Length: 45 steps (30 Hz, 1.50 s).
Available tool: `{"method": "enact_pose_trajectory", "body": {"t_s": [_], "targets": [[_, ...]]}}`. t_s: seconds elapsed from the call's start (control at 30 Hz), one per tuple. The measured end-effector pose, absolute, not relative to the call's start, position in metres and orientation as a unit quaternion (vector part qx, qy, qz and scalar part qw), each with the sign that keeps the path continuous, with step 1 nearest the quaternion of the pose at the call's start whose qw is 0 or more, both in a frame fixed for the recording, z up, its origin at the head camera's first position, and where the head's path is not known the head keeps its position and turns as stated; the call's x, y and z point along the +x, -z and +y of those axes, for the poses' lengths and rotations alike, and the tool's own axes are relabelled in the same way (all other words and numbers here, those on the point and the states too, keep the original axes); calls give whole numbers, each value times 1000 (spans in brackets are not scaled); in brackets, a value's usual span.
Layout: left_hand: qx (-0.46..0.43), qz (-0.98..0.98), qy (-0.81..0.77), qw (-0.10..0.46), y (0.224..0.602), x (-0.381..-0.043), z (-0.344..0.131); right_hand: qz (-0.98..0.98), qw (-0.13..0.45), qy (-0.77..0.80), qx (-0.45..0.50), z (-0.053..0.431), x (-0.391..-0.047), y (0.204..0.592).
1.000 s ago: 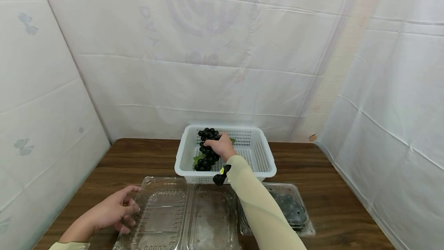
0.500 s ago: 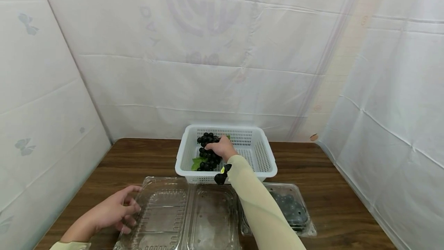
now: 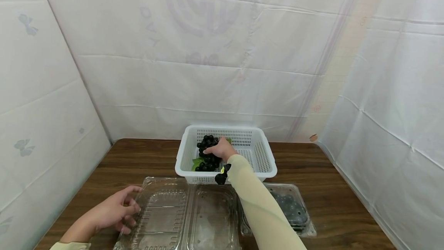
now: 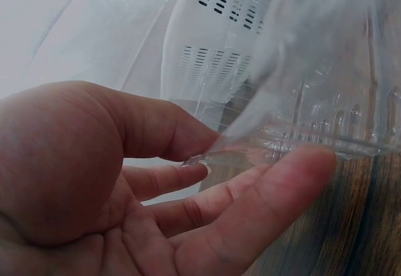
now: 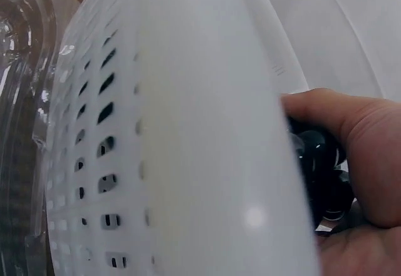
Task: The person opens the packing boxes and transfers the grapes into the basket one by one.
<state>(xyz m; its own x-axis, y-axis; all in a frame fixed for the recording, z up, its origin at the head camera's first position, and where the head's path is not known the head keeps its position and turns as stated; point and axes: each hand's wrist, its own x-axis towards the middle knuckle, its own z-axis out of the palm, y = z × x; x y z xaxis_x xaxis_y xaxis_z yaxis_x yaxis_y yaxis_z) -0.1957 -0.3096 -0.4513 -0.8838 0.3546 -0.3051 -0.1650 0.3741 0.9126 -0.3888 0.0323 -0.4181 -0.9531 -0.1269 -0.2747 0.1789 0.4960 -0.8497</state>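
Observation:
Inside the white slotted plastic basket (image 3: 267, 165), my right hand (image 3: 222, 149) grips a bunch of dark grapes (image 3: 208, 142). The right wrist view has the thumb and fingers (image 5: 376, 157) round the dark grapes (image 5: 319, 157), partly hidden by the basket's wall (image 5: 213, 132). Green leaves (image 3: 197, 162) show beside the bunch. At the left, my left hand (image 3: 112, 209) holds the edge of an opened clear plastic clamshell box (image 3: 163, 211). In the left wrist view, thumb and fingers (image 4: 169, 129) pinch the box's thin rim (image 4: 219, 151).
A second clear box (image 3: 291, 209), closed with dark round fruit inside, stands to the right, partly behind my right forearm (image 3: 260, 203). All of it is on a dark wooden table (image 3: 340, 196). White sheeting (image 3: 208, 68) encloses the back and sides.
The grapes in my right hand have shifted slightly toward me and lower within the basket. Leaves at the near left show more. My left hand and the opened box have stayed put.

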Motion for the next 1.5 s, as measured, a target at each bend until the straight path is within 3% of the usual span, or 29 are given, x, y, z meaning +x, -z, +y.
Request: {"method": "enact_pose_trajectory", "body": {"t_s": [0.93, 1.33, 1.5], "targets": [[36, 812, -537, 225, 444, -196, -312, 889, 175, 423, -9, 43, -383, 416], [16, 946, -305, 111, 420, -197, -295, 878, 169, 447, -15, 52, -366, 404], [42, 964, -259, 39, 410, -194, -278, 887, 153, 435, -12, 58, -363, 399]]}}
